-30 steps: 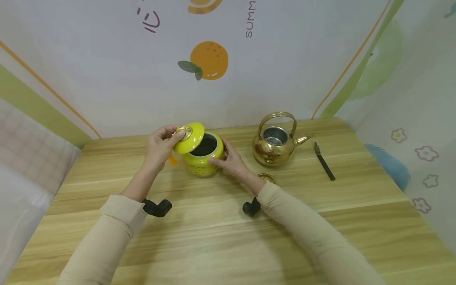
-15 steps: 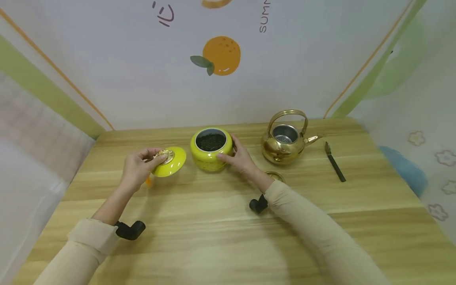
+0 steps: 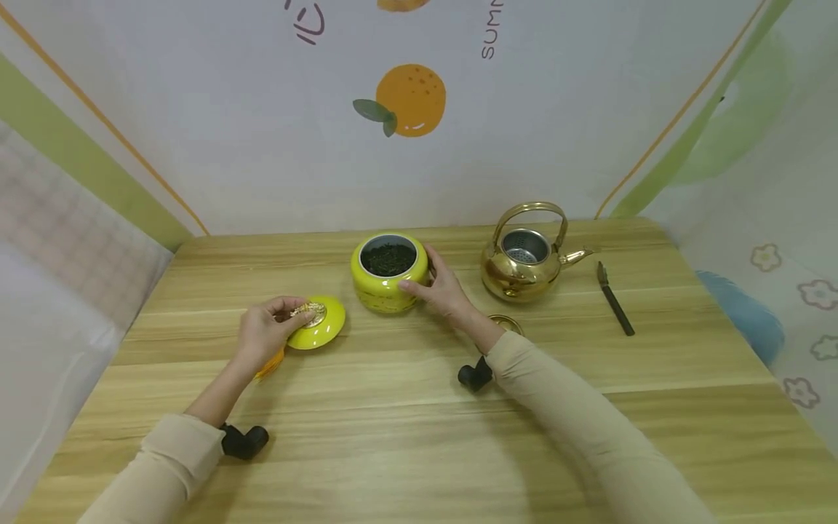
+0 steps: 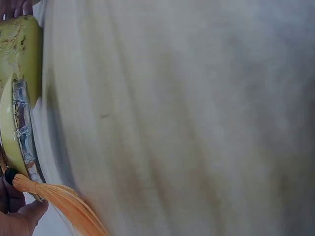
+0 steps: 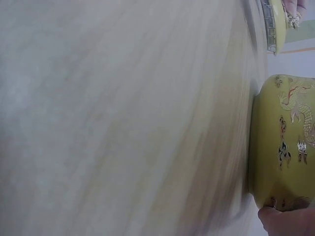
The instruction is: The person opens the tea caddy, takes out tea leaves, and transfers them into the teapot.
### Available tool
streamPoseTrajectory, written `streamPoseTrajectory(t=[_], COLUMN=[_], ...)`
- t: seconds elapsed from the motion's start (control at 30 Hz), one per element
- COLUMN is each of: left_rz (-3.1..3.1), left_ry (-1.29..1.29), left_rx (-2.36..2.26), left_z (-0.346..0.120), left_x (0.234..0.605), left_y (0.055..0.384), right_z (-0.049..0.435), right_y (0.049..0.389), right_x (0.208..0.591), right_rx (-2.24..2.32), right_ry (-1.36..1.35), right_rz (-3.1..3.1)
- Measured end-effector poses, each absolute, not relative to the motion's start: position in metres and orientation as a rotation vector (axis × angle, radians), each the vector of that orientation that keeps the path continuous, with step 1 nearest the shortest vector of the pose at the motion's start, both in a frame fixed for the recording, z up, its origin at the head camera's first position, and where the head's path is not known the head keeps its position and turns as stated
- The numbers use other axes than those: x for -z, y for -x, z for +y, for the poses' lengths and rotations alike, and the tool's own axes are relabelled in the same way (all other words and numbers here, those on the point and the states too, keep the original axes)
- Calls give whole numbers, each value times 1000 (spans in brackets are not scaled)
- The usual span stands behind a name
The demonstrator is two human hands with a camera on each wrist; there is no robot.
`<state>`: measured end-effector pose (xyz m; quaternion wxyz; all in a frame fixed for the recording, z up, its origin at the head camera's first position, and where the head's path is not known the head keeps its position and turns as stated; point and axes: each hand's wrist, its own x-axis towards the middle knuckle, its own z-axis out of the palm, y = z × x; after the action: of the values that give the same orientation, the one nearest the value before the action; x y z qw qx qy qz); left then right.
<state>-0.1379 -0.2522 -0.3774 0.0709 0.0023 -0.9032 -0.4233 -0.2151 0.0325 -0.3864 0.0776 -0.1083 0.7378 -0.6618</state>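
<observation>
My left hand [image 3: 265, 331] pinches the gold knob of a yellow domed lid [image 3: 327, 331], left of the jar. In the left wrist view the lid's foil-wrapped underside [image 4: 22, 125] seems to hover just over the table. An orange tassel [image 4: 66, 199] hangs from its knob. The yellow jar [image 3: 389, 297], uncovered, stands upright with dark dried leaves [image 3: 388, 260] inside, probably tea. Around its right side my right hand [image 3: 445, 295] is curled, thumb at the front. Gold dragon decoration [image 5: 300, 108] shows on its wall in the right wrist view.
Right of the jar stands a gold kettle [image 3: 513, 280] with a raised handle and a metal strainer [image 3: 524, 251] in its mouth. Its small gold lid [image 3: 507, 322] lies partly behind my right wrist. Farther right lies a slim dark-handled tool [image 3: 615, 302]. A printed wall [image 3: 294, 145] borders the table's back.
The left hand has lifted the lid off the jar, carried it left, then lowered it near the table. The leaves inside came into view. My right hand keeps holding the jar.
</observation>
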Motion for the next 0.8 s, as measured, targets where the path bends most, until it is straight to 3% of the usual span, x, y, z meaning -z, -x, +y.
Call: streamPoseTrajectory(t=[0.8], left_rz=[-2712], left_ry=[12], left_rx=[1216], left_z=[-252], left_x=[393], left_y=[135], right_z=[33], right_y=[215], right_x=[387], right_rx=[1982], right_ry=[328], right_rz=[2214])
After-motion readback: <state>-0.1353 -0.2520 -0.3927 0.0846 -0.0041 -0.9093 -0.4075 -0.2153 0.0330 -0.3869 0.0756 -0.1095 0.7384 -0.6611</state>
